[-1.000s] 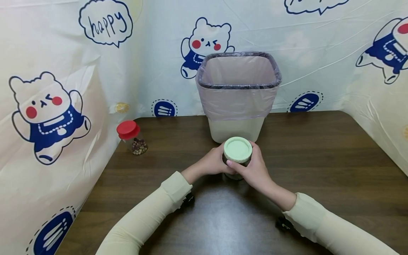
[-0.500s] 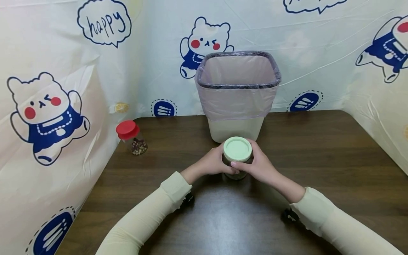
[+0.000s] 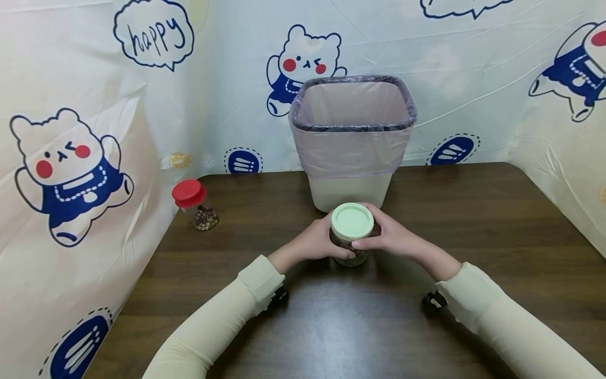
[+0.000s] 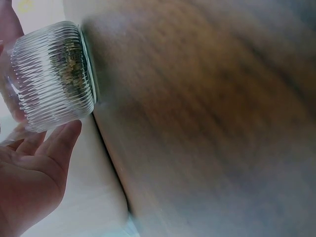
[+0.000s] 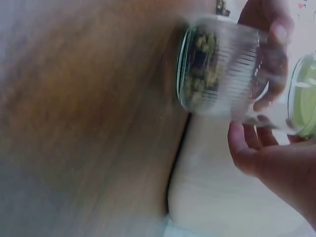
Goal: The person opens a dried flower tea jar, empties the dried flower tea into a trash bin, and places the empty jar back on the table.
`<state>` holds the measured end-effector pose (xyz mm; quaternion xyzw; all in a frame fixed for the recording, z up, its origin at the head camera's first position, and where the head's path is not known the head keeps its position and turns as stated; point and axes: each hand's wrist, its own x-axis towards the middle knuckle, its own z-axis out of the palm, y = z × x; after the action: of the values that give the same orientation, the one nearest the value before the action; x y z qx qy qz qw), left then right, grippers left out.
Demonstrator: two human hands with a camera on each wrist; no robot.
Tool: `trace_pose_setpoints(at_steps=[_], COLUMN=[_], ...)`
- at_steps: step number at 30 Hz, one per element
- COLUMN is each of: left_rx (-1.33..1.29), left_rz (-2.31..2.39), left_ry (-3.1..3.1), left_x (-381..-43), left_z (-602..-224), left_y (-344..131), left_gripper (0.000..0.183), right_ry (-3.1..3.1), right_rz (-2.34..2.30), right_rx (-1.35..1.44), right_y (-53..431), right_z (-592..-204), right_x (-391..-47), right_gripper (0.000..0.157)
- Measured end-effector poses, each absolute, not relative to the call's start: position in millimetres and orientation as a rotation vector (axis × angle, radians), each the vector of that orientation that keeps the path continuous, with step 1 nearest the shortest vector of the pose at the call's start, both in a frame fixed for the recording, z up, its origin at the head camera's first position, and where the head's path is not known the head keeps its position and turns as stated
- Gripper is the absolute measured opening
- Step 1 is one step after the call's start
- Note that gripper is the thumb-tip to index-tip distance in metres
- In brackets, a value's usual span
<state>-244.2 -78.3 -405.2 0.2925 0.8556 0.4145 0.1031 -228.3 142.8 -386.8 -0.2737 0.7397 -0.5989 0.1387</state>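
Note:
A ribbed clear glass jar (image 3: pixel 351 252) with a pale green lid (image 3: pixel 352 221) stands upright on the table in the middle of the head view. Some brownish-green bits lie in its bottom, clearest in the right wrist view. My left hand (image 3: pixel 314 243) grips the jar's left side, thumb across the front. From the right, my right hand (image 3: pixel 390 237) holds it just under or at the lid, thumb in front and fingers behind; whether they press on the lid or the glass I cannot tell. Seen from the left wrist, the jar (image 4: pixel 54 76) shows its ribs.
Just behind the jar stands a bin (image 3: pixel 350 192) with a purple-tinted liner. Over at the left table edge is a red-lidded jar (image 3: pixel 205 217) with dark and pale bits in it. A printed cloth (image 3: pixel 227 105) hangs behind the wooden table (image 3: pixel 473 237).
My right wrist and forearm have swung outward to the right, and the right thumb has slid rightward across the jar's front. The left hand and the jar have stayed in place.

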Motion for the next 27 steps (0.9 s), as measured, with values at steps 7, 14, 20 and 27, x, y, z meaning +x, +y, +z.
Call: trace_pose_setpoints(at_steps=[7, 14, 20, 27], left_rx=[0.862, 0.869, 0.882, 0.896], left_rz=[1.216, 1.219, 1.213, 1.224], left_ry=[2.533, 2.526, 2.528, 2.527], left_x=[-244.0, -244.3, -244.7, -246.0], left_z=[-405.6, -404.4, -404.5, -406.1], left_y=[-78.8, -78.6, -78.3, -79.5], left_gripper=[0.092, 0.092, 0.092, 0.09], right_ry=[2.077, 2.164, 2.307, 2.451], right_rz=[-1.701, -1.705, -1.761, -1.824], right_rx=[-0.791, -0.792, -0.725, -0.503], right_y=[145.2, 144.6, 138.5, 121.5], right_z=[-384.5, -386.8, -385.6, -383.6], right_x=[-231.1, -227.3, -214.2, -193.2], right_gripper=[0.079, 0.081, 0.082, 0.084])
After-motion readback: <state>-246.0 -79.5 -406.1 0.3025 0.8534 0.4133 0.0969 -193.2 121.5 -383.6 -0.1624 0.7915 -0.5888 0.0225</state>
